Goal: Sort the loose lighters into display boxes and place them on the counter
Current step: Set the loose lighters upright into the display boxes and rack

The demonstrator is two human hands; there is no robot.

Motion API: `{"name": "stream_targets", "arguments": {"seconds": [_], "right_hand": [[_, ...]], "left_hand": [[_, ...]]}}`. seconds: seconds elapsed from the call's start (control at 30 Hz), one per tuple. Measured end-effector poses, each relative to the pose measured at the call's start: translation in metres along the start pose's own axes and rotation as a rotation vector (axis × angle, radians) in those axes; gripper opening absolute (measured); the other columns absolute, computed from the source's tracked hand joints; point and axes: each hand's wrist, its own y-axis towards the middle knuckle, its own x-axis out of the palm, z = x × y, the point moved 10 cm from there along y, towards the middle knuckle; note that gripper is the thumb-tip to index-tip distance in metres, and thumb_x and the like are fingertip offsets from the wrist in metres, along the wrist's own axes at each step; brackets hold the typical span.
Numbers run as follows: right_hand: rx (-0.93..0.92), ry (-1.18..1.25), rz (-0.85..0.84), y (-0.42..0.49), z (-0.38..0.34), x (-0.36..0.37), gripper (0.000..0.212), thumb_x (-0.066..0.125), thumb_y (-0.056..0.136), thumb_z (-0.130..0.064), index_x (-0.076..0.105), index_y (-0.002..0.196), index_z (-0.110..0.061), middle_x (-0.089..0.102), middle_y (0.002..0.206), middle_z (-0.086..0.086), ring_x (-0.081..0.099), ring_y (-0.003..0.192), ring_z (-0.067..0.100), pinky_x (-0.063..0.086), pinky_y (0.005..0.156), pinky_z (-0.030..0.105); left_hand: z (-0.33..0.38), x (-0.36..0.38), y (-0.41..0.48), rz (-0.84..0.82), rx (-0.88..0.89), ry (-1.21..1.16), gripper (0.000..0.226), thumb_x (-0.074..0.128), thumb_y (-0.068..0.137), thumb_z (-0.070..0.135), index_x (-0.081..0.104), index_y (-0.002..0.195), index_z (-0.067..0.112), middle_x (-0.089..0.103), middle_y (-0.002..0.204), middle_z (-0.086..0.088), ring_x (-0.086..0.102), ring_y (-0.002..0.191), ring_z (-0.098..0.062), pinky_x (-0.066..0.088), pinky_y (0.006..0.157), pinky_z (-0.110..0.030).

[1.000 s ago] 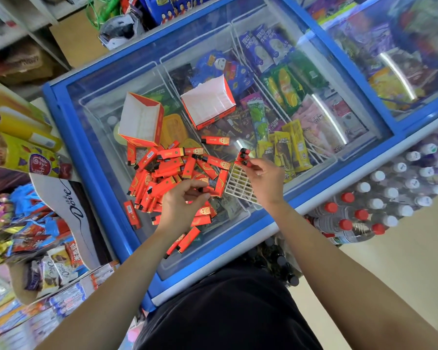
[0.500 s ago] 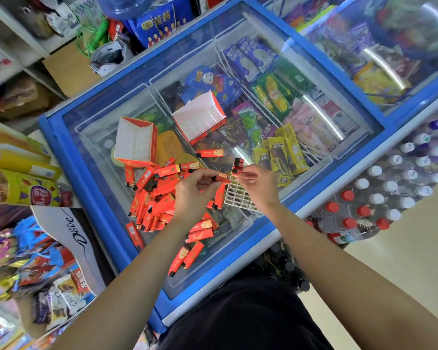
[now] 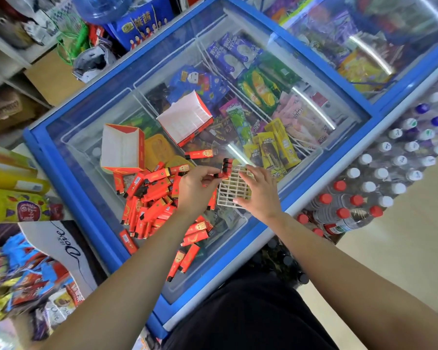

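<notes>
Lighters (image 3: 149, 198) lie in a red heap on the freezer lid (image 3: 91, 188), most still loose. Left hand (image 3: 196, 189) has come over from the heap to the white grid tray (image 3: 234, 189), pinching one lighter (image 3: 219, 175) at its edge; a second ago it was down in the heap. Right hand (image 3: 259, 192) still steadies the tray, fingers spread over it, gripping its side. A few lighters (image 3: 227, 164) already stand in the tray's far corner. Two empty display boxes (image 3: 123, 149) and (image 3: 185, 117) sit behind the heap, unfilled. So: one more lighter about to go into a cell, probably next to the standing ones. Early in the task, nothing boxed yet.
</notes>
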Motion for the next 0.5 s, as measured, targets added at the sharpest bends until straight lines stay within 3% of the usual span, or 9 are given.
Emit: {"name": "stream_targets", "arguments": {"seconds": [0.2, 0.4, 0.5], "right_hand": [[-0.041, -0.021, -0.023, -0.002, -0.001, 0.001, 0.077, 0.077, 0.076, -0.053, 0.051, 0.142, -0.024, 0.039, 0.155, 0.001, 0.029, 0.144, 0.032, 0.032, 0.113, 0.057], [-0.021, -0.017, -0.037, -0.002, 0.0, 0.002, 0.077, 0.077, 0.077, -0.052, 0.049, 0.143, -0.025, 0.037, 0.156, 0.0, 0.028, 0.145, 0.032, 0.033, 0.112, 0.059], [-0.023, -0.019, -0.037, -0.003, 0.0, 0.002, 0.075, 0.075, 0.078, -0.053, 0.049, 0.143, -0.025, 0.036, 0.157, -0.001, 0.027, 0.145, 0.031, 0.033, 0.112, 0.058]], "left_hand": [[0.013, 0.006, -0.003, 0.054, 0.116, 0.076, 0.022, 0.079, 0.082, 0.003, 0.077, 0.103, 0.01, 0.074, 0.094, -0.001, 0.07, 0.081, -0.009, 0.058, 0.078, -0.02], [0.008, 0.014, -0.002, 0.007, 0.2, 0.194, 0.01, 0.079, 0.084, 0.01, 0.077, 0.093, 0.013, 0.074, 0.09, 0.003, 0.067, 0.078, -0.008, 0.059, 0.068, -0.034], [0.008, 0.014, -0.003, 0.026, 0.197, 0.227, 0.008, 0.078, 0.085, 0.013, 0.079, 0.092, 0.015, 0.073, 0.092, 0.005, 0.068, 0.078, -0.01, 0.058, 0.062, -0.035]]}}
